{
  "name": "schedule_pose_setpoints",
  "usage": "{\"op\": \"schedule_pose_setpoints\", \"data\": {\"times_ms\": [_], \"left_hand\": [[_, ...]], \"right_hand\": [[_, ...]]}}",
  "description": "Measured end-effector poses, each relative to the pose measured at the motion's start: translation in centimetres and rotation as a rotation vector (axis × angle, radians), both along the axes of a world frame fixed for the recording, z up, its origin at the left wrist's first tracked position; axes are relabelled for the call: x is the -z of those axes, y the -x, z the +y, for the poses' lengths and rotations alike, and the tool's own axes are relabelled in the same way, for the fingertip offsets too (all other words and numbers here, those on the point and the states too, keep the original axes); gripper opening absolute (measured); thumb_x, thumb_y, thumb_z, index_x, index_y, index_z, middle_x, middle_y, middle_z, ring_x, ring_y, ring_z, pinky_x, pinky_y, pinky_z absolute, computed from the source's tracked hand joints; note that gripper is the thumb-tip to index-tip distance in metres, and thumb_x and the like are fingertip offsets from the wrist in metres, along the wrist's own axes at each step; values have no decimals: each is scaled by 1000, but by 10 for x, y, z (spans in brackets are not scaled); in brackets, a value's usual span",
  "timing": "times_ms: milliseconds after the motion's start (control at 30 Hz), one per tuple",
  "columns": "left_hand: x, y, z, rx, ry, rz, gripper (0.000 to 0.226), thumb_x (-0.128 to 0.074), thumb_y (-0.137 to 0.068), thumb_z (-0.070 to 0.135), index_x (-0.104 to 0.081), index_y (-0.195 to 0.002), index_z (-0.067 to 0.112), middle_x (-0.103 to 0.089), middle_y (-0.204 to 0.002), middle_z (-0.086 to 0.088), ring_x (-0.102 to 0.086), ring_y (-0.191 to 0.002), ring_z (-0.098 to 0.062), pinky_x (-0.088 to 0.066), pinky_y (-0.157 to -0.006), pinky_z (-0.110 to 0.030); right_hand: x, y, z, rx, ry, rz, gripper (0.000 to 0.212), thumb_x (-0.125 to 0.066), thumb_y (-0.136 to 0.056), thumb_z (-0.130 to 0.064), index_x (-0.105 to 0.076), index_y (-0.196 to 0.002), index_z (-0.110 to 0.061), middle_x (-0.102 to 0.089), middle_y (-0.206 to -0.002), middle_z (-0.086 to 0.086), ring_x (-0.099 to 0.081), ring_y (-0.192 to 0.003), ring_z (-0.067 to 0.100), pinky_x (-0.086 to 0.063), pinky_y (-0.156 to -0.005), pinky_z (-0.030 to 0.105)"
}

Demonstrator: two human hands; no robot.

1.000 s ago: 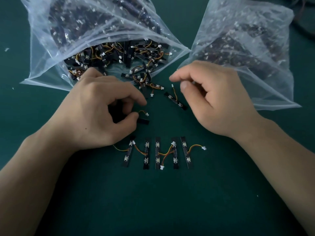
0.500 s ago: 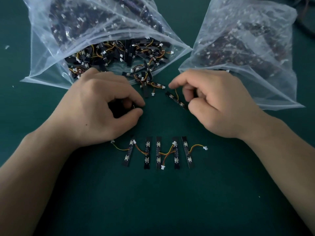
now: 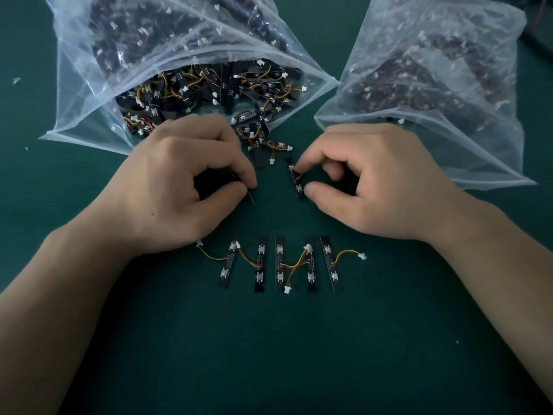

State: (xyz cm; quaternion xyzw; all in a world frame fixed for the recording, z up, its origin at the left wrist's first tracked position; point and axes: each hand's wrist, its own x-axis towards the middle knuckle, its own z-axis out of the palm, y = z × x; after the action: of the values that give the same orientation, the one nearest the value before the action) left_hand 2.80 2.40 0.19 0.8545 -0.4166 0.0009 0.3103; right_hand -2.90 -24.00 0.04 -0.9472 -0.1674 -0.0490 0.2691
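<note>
Board strip [image 3: 296, 181] sits just below the open bag [image 3: 89, 121] mouth, pinched by our right hand [image 3: 374, 187]. Our left hand [image 3: 179, 187] grips a second strip [image 3: 250, 198] edge-on. We judge this the picking step. Next we lay both parallel beside the row of five strips [image 3: 279, 265].

Your left hand [image 3: 179, 187] and right hand [image 3: 380, 181] are bare. So are both forearms, which run uncovered to the picture's lower corners, one on each side of the row of strips [image 3: 279, 265]. A small dark mole marks the back of your left hand, up-left of that row.
</note>
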Motion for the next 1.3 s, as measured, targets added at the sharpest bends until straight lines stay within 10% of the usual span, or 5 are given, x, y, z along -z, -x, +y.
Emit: {"op": "schedule_pose_setpoints", "data": {"times_ms": [367,1100,1300], "left_hand": [[-1,2,-1,-21,45,28,44,-79,-82,22,-74,-126,23,-71,-104,12,-62,-96,-9,-50,-87,-30],[-3,2,-2,-40,2,115,34,-77,-78,29,-76,-112,27,-64,-94,16,-59,-91,-13,-49,-83,-35],[-5,2,-1,-28,-18,124,41,-73,-73,23,-76,-113,25,-64,-93,12,-60,-92,-17,-49,-83,-39]], "right_hand": [[2,-1,1,-61,-46,-18,10,-73,-87,-38,-75,-93,-30,-50,-76,-13,-53,-71,12,-46,-60,39],[3,-11,15,-244,-105,-88,21,-68,-102,-30,-79,-89,-18,-60,-76,-7,-51,-71,14,-35,-83,25],[2,-7,16,-306,-22,-88,19,-69,-100,-34,-83,-92,-23,-57,-74,-3,-51,-72,18,-43,-78,44]]}}
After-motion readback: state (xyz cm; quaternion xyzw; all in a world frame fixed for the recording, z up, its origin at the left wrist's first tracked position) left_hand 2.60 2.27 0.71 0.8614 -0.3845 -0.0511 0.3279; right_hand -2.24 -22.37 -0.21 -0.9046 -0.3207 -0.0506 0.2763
